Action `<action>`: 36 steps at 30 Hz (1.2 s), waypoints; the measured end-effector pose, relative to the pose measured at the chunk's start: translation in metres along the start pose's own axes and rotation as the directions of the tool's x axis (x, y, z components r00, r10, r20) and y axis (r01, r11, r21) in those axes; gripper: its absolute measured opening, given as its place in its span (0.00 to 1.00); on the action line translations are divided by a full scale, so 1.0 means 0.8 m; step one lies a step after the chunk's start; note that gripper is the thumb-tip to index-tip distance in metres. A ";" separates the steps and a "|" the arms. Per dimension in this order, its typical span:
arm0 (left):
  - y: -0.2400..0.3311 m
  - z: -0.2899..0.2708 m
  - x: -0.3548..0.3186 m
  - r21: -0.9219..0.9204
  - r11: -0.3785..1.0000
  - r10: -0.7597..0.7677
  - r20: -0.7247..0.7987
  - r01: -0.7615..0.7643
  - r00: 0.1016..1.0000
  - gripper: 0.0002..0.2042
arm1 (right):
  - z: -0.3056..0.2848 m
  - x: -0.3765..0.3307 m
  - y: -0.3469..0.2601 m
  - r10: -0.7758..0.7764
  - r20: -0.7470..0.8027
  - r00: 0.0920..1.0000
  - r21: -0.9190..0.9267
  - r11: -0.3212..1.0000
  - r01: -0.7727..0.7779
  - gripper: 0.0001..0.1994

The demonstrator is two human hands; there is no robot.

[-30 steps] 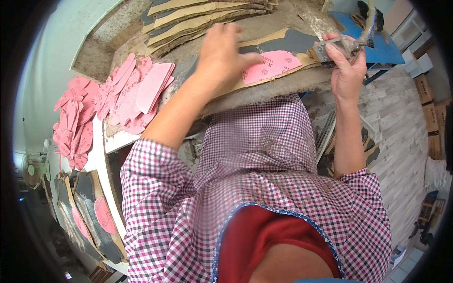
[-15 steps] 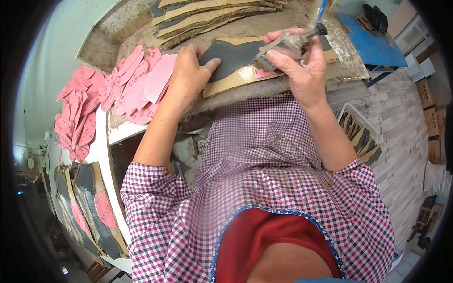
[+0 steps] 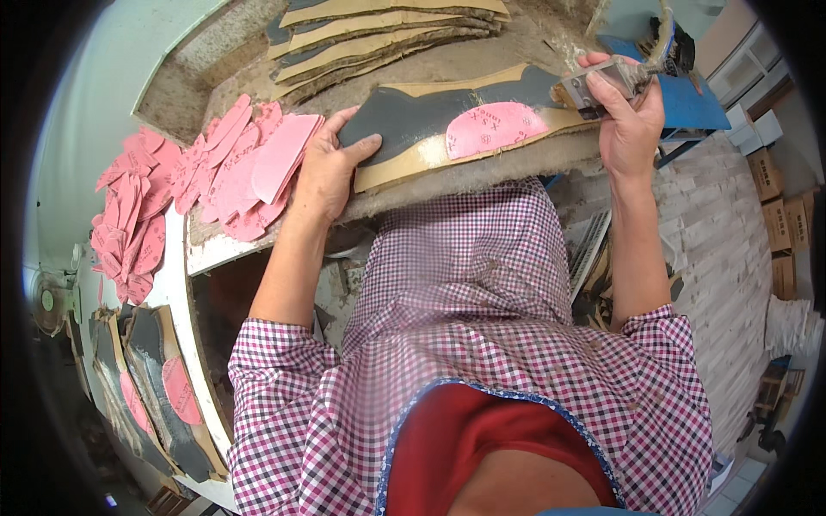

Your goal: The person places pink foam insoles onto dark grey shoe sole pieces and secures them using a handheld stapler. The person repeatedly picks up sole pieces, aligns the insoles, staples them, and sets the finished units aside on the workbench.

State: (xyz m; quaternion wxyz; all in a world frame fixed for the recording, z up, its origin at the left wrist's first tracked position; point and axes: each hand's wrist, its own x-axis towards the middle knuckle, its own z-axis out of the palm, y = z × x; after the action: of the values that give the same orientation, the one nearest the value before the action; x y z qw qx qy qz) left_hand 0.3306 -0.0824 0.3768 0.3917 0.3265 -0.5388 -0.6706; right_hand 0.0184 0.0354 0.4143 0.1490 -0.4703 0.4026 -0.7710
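Observation:
A shaped panel (image 3: 404, 116), dark grey with tan borders, lies across the work surface in front of me. A pink printed half-oval patch (image 3: 495, 129) lies on its middle, near the lower edge. My left hand (image 3: 331, 163) holds the panel's left end, thumb on top and fingers along the edge. My right hand (image 3: 628, 116) grips a blocky, greyish hand tool (image 3: 594, 90) with a hose fitting at its far end. The tool's front is over the panel's right end; whether it touches is unclear.
Loose pink patches (image 3: 228, 176) are heaped left of my left hand. Stacked tan and grey panels (image 3: 379, 39) lie at the back. More panels with patches (image 3: 168, 387) hang or stand at lower left. A blue table (image 3: 697, 112) stands right; a white basket (image 3: 592, 249) with dark pieces sits below.
My right hand has moved right with the tool, off the pink patch, which now shows fully. My left hand and the panel's left end have shifted slightly left.

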 end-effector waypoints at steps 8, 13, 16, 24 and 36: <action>-0.012 0.010 -0.003 0.070 0.992 0.111 -0.082 -0.105 0.990 0.20 | 0.034 0.045 0.045 -0.103 0.095 0.990 -0.345 0.930 0.129 0.18; -0.014 0.012 -0.005 0.091 0.986 0.145 -0.087 -0.137 0.986 0.20 | 0.078 0.021 0.035 0.044 0.091 0.995 -0.235 0.972 -0.021 0.18; -0.017 0.010 -0.005 0.107 0.983 0.159 -0.097 -0.148 0.983 0.19 | 0.118 0.001 0.034 0.025 0.135 0.990 -0.111 0.994 -0.010 0.19; -0.013 0.010 -0.008 0.115 0.983 0.152 -0.063 -0.144 0.986 0.20 | 0.168 -0.012 0.031 -0.094 0.208 0.974 0.041 0.995 0.087 0.18; -0.021 0.008 -0.006 0.064 0.981 0.188 -0.063 -0.184 0.980 0.18 | 0.059 0.001 0.014 -0.138 -0.005 0.990 -0.364 0.923 0.127 0.16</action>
State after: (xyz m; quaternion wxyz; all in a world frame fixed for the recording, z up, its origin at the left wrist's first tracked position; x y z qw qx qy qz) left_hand 0.3244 -0.0736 0.3618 0.4612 0.3089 -0.5725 -0.6035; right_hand 0.0561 0.0052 0.4170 0.0012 -0.5040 0.5075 -0.6989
